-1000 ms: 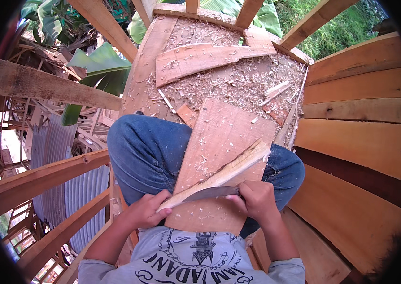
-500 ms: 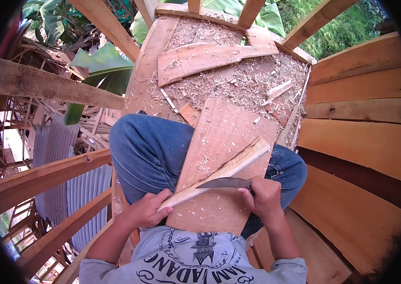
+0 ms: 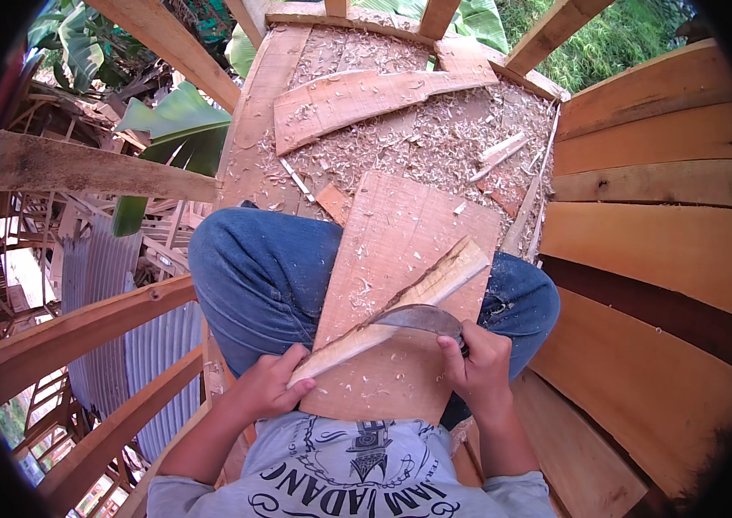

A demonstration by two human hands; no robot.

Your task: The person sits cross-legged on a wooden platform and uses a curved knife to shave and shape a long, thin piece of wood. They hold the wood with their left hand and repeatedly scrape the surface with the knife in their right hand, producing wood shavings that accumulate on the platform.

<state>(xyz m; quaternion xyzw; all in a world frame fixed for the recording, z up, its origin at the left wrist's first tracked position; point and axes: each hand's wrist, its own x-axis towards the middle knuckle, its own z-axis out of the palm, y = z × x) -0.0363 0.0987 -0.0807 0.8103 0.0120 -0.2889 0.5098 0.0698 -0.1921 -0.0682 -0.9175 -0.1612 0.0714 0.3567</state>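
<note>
My left hand (image 3: 277, 382) is closed round the near end of a pale wooden stick (image 3: 413, 300), which slants up to the right and still bears dark bark along its upper side. A curved, sickle-like knife (image 3: 422, 319) is in my right hand (image 3: 480, 361), its handle mostly hidden by the fingers. The blade lies across the stick near its middle, with the tip reaching the bark side. Beneath both, a flat wooden board (image 3: 375, 224) rests on my lap between the knees, dotted with shavings.
Wood shavings (image 3: 418, 129) cover the plank floor ahead, around a long cut plank (image 3: 353, 104) and small offcuts (image 3: 501, 154). A board wall (image 3: 651, 233) rises on the right. Wooden rails (image 3: 90, 319) run along the left, with corrugated sheets (image 3: 163, 371) beyond them.
The knife blade has turned in my right hand and now shows its broad curved face on the stick. The whole view has shifted slightly; my left hand keeps its hold.
</note>
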